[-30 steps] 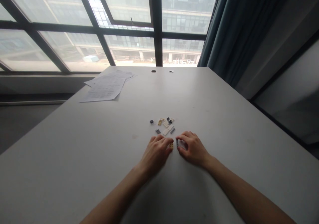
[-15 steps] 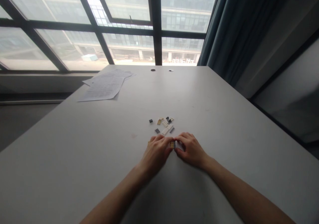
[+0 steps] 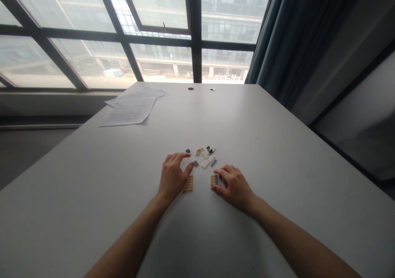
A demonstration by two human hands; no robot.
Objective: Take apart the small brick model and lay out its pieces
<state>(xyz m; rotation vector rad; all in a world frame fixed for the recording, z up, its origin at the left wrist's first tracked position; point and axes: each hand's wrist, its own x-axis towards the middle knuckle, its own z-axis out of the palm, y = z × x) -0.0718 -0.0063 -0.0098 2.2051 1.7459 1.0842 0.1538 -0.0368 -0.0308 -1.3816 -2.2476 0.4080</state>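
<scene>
My left hand (image 3: 173, 173) is open, thumb and fingers apart, holding nothing. Between its thumb and fingertips there is a gap, with a small grey toy brick (image 3: 196, 163) by the thumb tip and a dark brick (image 3: 188, 150) just beyond the fingers. A tan studded brick piece (image 3: 189, 184) lies below that thumb, partly hidden by the hand. My right hand (image 3: 233, 183) has its thumb and index finger at two ends of a small tan and grey brick block (image 3: 214, 181), gripping it on the table.
Beyond the hands lie a white flat piece (image 3: 207, 162), a narrow grey brick (image 3: 214, 162), white bricks (image 3: 205, 153), tan bricks (image 3: 198, 151) and black bricks (image 3: 210, 150). Printed papers (image 3: 129, 111) rest at the white table's (image 3: 277, 154) far left, before windows and a dark curtain (image 3: 284, 35).
My left hand has let go of the tan and grey block and moved left and away, opening over the loose bricks. The tan piece beneath it now shows. My right hand stays at the block.
</scene>
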